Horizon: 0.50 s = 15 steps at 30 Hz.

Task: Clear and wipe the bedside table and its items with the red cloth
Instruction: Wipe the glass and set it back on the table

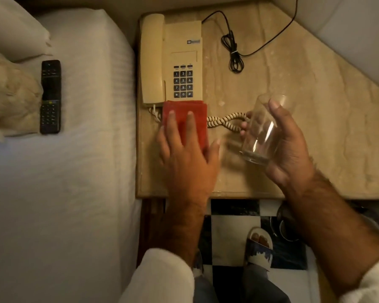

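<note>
On marble bedside table (pixel 315 132): left hand (pixel 188 162), fingers spread, pressing flat on folded red cloth (pixel 184 121) just below cream telephone (pixel 172 60). Right hand (pixel 287 149) wrapping tilted clear drinking glass (pixel 260 132), lifted clear of tabletop beside coiled handset cord (pixel 225 122). Remote control (pixel 50 97) lying on bed (pixel 74 171).

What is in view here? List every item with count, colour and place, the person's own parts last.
bedside table: one, beige marble, right of bed
telephone: one, cream, table's far left
coiled cord: one, cream and dark, near the phone
black cable: one, bundled, far side of table
red cloth: one, folded, flat on table under left hand
glass: one, clear, tilted, held above table
remote: one, black, on bed
bed: one, white, left
pillow: one, white, far left
slipper: one, white and blue, on checkered floor
left hand: pressing cloth
right hand: gripping glass
</note>
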### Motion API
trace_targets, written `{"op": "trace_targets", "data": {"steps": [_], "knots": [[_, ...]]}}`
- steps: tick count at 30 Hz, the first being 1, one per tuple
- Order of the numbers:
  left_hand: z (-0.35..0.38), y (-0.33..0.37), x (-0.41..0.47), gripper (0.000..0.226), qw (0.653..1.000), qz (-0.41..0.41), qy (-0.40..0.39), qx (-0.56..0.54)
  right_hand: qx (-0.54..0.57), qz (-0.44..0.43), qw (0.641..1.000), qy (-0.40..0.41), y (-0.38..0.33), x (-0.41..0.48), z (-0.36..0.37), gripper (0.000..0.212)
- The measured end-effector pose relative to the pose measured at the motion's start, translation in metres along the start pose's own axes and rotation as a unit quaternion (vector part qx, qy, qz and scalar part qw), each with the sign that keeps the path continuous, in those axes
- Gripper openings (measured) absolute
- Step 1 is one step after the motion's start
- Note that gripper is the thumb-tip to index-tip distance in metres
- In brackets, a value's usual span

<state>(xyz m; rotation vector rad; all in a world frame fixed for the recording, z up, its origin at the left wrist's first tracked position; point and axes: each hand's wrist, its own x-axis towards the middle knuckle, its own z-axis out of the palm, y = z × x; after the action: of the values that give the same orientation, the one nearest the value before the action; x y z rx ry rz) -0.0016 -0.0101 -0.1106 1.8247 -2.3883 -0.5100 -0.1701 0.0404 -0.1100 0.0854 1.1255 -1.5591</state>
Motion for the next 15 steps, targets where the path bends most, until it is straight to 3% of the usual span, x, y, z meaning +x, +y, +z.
{"op": "trace_targets", "data": {"steps": [2,4,7,10,12,15], "knots": [[0.024,-0.019,-0.006,0.091,0.992,-0.033,-0.087,0.089,0.029,0.016,0.999,0.012,-0.003,0.003,-0.008,0.056],[0.037,-0.027,-0.010,0.080,0.991,-0.028,-0.086,0.096,0.050,0.029,0.998,0.010,-0.004,0.003,-0.011,0.047],[0.027,-0.014,-0.009,0.063,0.996,-0.014,0.020,-0.086,0.053,0.026,0.998,0.001,-0.005,0.006,-0.019,0.031],[0.007,0.016,-0.016,0.055,0.915,-0.006,0.037,-0.401,-0.030,0.004,0.999,-0.022,-0.003,0.005,-0.013,0.030],[-0.004,0.046,-0.020,0.054,0.894,0.018,-0.003,-0.448,-0.076,-0.013,0.996,-0.036,0.003,0.001,0.000,0.039],[-0.008,0.073,0.000,0.061,0.923,0.016,-0.004,-0.386,-0.062,-0.027,0.996,-0.059,0.017,-0.010,0.019,0.047]]}}
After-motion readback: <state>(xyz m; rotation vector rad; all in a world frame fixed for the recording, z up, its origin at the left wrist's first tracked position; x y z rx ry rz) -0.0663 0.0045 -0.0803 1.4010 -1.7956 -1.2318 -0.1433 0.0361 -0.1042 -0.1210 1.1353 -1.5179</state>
